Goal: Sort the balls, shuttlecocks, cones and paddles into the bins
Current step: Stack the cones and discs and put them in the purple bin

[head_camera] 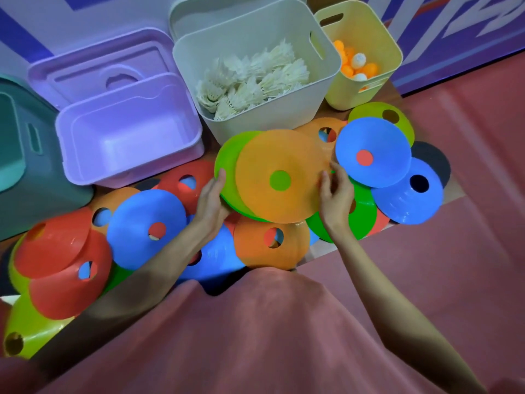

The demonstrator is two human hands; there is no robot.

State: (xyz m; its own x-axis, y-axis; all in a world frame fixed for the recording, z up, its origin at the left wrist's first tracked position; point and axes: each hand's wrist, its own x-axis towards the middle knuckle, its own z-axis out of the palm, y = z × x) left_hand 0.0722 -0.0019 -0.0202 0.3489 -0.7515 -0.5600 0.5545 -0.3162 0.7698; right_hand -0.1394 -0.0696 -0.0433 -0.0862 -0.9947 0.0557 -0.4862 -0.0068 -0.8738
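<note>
An orange disc cone (281, 177) lies nested on a green disc cone (227, 163), lifted above the pile. My left hand (211, 199) grips the left rim of this pair. My right hand (335, 191) pinches the orange cone's right rim. Several more disc cones in red, blue, orange and green lie scattered on the table, among them a blue cone (373, 152) at the right and a blue cone (146, 226) at the left. The purple bin (127, 129) stands with nothing in it. White shuttlecocks (252, 81) fill the grey-white bin (255, 32). Orange and white balls (355, 66) sit in the yellow bin (366, 24).
A teal bin (25, 155) stands at the far left. A purple lid (99, 66) leans behind the purple bin. A pink garment (255, 336) covers the lower view. Red floor (468, 194) lies to the right of the table.
</note>
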